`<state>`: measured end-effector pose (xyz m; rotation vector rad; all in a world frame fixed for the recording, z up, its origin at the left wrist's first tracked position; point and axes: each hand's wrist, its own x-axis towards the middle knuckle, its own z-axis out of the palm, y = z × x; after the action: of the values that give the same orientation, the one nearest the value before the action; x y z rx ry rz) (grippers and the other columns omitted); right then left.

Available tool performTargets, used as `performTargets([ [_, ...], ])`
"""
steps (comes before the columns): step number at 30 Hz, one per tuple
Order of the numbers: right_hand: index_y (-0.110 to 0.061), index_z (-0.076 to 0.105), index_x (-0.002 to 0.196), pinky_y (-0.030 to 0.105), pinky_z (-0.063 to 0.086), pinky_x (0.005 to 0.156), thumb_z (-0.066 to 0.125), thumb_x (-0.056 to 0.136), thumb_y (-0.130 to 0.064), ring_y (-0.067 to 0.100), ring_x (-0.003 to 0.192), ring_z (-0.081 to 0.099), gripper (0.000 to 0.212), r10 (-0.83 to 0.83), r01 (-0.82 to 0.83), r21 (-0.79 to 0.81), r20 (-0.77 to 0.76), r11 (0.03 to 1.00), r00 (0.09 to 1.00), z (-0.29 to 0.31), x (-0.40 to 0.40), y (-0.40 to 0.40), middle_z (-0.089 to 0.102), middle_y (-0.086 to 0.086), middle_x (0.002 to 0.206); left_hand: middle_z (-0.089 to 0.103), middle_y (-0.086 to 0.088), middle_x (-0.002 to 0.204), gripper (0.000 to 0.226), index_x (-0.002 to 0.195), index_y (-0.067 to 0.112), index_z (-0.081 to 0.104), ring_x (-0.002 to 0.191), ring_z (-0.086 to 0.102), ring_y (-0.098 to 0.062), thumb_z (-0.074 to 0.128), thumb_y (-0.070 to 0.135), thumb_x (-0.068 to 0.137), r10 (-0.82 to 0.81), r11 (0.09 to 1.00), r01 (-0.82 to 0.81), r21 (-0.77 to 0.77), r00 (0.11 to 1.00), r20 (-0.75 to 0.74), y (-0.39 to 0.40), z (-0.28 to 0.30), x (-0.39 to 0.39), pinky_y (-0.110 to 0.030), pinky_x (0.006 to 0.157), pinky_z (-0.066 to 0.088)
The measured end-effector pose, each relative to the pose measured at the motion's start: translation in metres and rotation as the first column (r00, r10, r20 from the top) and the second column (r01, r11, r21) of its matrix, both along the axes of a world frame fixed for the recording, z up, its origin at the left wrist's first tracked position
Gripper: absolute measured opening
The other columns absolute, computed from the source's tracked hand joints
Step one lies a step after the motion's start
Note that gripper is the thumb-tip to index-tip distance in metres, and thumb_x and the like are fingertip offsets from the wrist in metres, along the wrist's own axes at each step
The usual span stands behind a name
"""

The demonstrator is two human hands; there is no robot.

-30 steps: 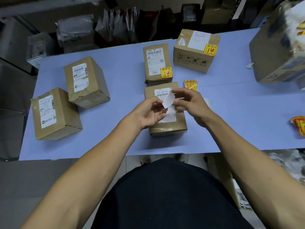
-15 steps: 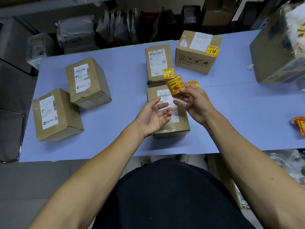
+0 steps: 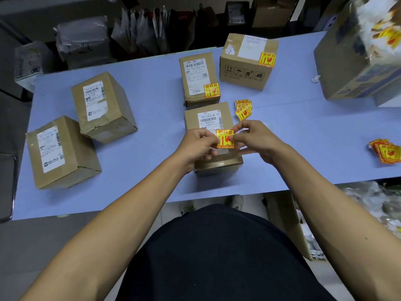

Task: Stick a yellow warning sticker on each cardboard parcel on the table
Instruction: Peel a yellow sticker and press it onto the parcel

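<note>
**Sticker held over the nearest parcel**

Head view: a pale blue desk [image 3: 134,187] fills the middle of the picture. Behind its far edge the room is dim, with grey plastic mail bags [image 3: 82,38] and a row of upright paper envelopes [image 3: 147,29] stacked against the back. A large cardboard carton [image 3: 355,61] stands at the desk's right end, its top strewn with white and yellow scraps.

Five cardboard parcels sit on the desk, all closed. Two on the left, the near left parcel [image 3: 63,153] and the far left parcel [image 3: 104,107], carry only white shipping labels. At centre back, the tall parcel [image 3: 198,79] bears a yellow sticker at the near right corner of its top, and the back right parcel [image 3: 247,61] bears one at its top right edge. The nearest parcel [image 3: 217,166] lies just in front of the tall one, its shipping label partly covered by the hands.

The left hand [image 3: 195,146] and right hand [image 3: 258,140] meet over this nearest parcel. Each grip pinches one side edge of a yellow warning sticker [image 3: 225,139], printed face up, above the parcel's label; whether it already touches the cardboard cannot be told.

A small fan of loose stickers [image 3: 243,109] lies on the desk just right of the nearest parcel, and another sticker pile [image 3: 386,151] rests near the desk's right edge.
</note>
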<state>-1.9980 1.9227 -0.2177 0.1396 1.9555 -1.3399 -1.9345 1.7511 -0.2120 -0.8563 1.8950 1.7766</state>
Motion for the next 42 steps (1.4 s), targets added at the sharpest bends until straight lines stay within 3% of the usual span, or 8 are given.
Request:
performTargets([
  [3,-0.016,0.057,0.107,0.025,0.058,0.056,0.076,0.085,-0.006,0.013,0.064,0.073,0.03,-0.148,0.15,-0.024,0.048,0.988,0.988,-0.004,0.009,0.004,0.075,0.01,0.087,0.068,-0.005,0.07,0.016,0.075,0.014,0.063,0.045,0.062,-0.012,0.066,0.009,0.09,-0.002,1.0,0.002,-0.02,1.0,0.027,0.008,-0.006,0.003,-0.019,0.038,0.043],
  [9,-0.009,0.068,0.083,0.027,0.056,0.061,0.078,0.083,-0.009,0.015,0.075,0.064,0.01,-0.259,0.259,0.018,0.005,0.966,0.966,-0.012,0.027,0.015,0.069,0.007,0.085,0.061,-0.002,0.049,0.017,0.071,0.016,0.066,0.033,0.045,-0.01,0.07,0.013,0.087,-0.05,0.992,0.054,-0.117,0.998,0.039,0.019,-0.013,0.006,-0.016,0.036,0.028],
  [15,-0.013,0.067,0.078,0.031,0.056,0.066,0.074,0.088,-0.016,0.014,0.08,0.06,0.012,-0.259,0.258,0.056,0.014,0.964,0.966,-0.018,0.035,0.018,0.067,0.004,0.086,0.067,0.0,0.058,0.02,0.069,0.013,0.069,0.043,0.059,-0.012,0.065,0.019,0.088,-0.14,0.955,0.139,-0.261,0.99,0.015,0.025,-0.018,0.01,-0.017,0.042,0.038],
  [21,-0.011,0.067,0.082,0.038,0.057,0.071,0.069,0.091,-0.016,0.021,0.081,0.065,0.011,-0.222,0.227,0.096,-0.059,0.969,0.973,-0.025,0.039,0.014,0.068,0.007,0.086,0.069,-0.003,0.056,0.019,0.063,0.012,0.071,0.054,0.064,-0.017,0.064,0.019,0.079,-0.286,0.866,0.265,-0.424,0.958,0.015,0.025,-0.02,0.013,-0.036,0.065,0.058],
  [26,-0.015,0.07,0.078,0.048,0.059,0.084,0.073,0.088,-0.017,0.02,0.084,0.066,0.01,-0.183,0.213,0.175,-0.175,0.961,0.967,-0.031,0.041,0.011,0.07,0.003,0.083,0.073,-0.004,0.069,0.016,0.071,0.013,0.072,0.07,0.07,-0.026,0.066,0.023,0.081,-0.344,0.802,0.319,-0.505,0.938,0.046,0.027,-0.02,0.014,-0.048,0.069,0.06],
  [30,-0.018,0.071,0.08,0.047,0.059,0.081,0.077,0.084,-0.02,0.017,0.079,0.065,0.008,-0.154,0.215,0.235,-0.252,0.948,0.955,-0.034,0.04,0.011,0.069,-0.002,0.077,0.071,-0.004,0.066,0.015,0.069,0.015,0.07,0.069,0.07,-0.028,0.064,0.025,0.079,-0.365,0.769,0.338,-0.543,0.929,0.062,0.028,-0.019,0.013,-0.045,0.07,0.061],
  [36,-0.021,0.062,0.094,0.041,0.056,0.079,0.082,0.079,-0.031,0.022,0.087,0.067,0.027,-0.124,0.221,0.331,-0.29,0.917,0.949,-0.035,0.038,0.011,0.071,0.003,0.086,0.069,-0.001,0.062,0.017,0.065,0.015,0.067,0.069,0.068,-0.025,0.063,0.027,0.077,-0.38,0.729,0.35,-0.589,0.922,0.077,0.029,-0.023,0.013,-0.04,0.067,0.06],
  [42,-0.018,0.058,0.087,0.036,0.049,0.069,0.078,0.083,-0.031,0.023,0.082,0.064,0.024,-0.048,0.19,0.377,-0.355,0.907,0.933,-0.038,0.041,0.012,0.06,-0.007,0.07,0.062,-0.002,0.064,0.019,0.065,0.013,0.062,0.068,0.059,-0.028,0.057,0.026,0.078,-0.46,0.599,0.385,-0.702,0.883,0.091,0.03,-0.028,0.012,-0.026,0.052,0.038],
])
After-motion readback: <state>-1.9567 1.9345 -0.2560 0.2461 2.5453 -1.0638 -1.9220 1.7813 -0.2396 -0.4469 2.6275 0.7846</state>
